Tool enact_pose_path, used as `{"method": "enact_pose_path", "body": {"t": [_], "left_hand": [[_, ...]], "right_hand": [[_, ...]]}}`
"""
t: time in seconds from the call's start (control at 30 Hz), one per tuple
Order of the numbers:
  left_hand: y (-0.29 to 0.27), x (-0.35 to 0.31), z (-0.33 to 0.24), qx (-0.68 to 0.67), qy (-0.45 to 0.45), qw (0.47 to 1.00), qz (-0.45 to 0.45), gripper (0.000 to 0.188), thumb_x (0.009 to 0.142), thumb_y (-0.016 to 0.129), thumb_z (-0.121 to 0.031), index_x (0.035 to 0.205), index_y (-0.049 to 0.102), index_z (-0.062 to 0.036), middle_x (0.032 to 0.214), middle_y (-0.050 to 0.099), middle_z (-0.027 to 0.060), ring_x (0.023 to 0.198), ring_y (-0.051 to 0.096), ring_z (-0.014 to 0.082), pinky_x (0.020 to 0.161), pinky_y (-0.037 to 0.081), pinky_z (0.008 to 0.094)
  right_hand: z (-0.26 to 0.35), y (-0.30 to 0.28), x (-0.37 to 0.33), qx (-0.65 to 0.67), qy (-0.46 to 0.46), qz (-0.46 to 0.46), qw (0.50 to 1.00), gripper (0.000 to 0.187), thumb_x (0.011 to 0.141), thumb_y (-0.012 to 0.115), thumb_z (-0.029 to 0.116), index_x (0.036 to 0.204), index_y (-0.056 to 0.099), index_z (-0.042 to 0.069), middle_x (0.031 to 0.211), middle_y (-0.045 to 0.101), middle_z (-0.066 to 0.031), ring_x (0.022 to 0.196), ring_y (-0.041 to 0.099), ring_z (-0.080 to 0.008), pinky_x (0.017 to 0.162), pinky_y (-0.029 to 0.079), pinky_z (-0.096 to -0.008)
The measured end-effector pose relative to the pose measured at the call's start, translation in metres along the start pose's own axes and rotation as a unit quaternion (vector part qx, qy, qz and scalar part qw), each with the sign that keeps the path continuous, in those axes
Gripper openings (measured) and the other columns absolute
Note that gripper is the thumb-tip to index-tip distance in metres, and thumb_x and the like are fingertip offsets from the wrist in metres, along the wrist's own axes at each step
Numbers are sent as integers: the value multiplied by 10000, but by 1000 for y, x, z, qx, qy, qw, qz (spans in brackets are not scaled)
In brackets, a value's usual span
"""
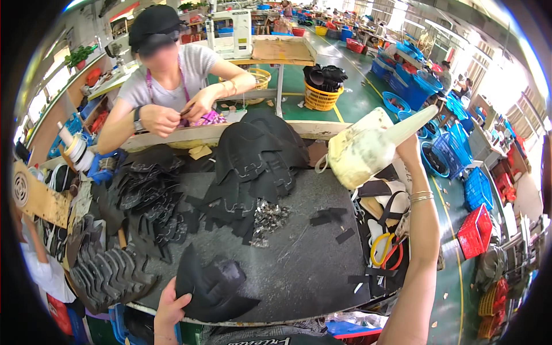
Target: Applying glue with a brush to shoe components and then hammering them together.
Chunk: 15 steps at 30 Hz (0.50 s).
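Down at the table's near edge, my left hand [171, 305] pinches a curved black shoe-upper piece [210, 287], thumb on top. A pale wet-looking patch shows on its surface. Raised at the right, my right hand [409, 150] grips a stained, cream plastic container with a long tapered spout [362, 146]; the container hides most of its fingers. Beyond lies a large heap of black shoe-upper pieces [259, 149], and by its near end a small pile of shiny metal bits [269, 221]. Several black strips [330, 217] lie on the dark tabletop [305, 270].
More black pieces are stacked at the left [109, 267]. Yellow-handled scissors [379, 250] lie in the right-hand tray. Across the table a co-worker [167, 86] handles something small. A yellow basket [322, 96] stands on the green floor; blue crates [448, 152] line the right.
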<state>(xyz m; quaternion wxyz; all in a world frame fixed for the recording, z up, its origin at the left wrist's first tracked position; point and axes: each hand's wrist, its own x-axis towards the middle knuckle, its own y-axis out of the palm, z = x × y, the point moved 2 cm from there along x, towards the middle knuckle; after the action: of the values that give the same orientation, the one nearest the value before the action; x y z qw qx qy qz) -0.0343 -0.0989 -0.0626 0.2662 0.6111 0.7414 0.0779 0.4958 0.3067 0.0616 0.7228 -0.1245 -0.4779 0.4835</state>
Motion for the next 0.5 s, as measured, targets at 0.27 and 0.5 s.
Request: {"method": "enact_pose_path", "body": {"t": [0.27,0.5], "left_hand": [[-14,-12,6,23,-21,999,-23,623,755,730,-32,1304,450,61,1209,609,133,1094,606,251,967,471,382],[-12,-3,7,32,-4,999,-42,637,761,728,-50,1319,442,61,1254,593,138,1147,576,257,1006,435,383]], "right_hand": [[-91,-6,40,161,247,69,953,396,839,617,267,953,625,-112,882,648,-202,699,675,-308,441,577,-418],[-103,0,19,142,479,-22,866,748,897,475,618,1316,505,-1,1317,518,-217,1014,625,-438,565,581,-540]]}}
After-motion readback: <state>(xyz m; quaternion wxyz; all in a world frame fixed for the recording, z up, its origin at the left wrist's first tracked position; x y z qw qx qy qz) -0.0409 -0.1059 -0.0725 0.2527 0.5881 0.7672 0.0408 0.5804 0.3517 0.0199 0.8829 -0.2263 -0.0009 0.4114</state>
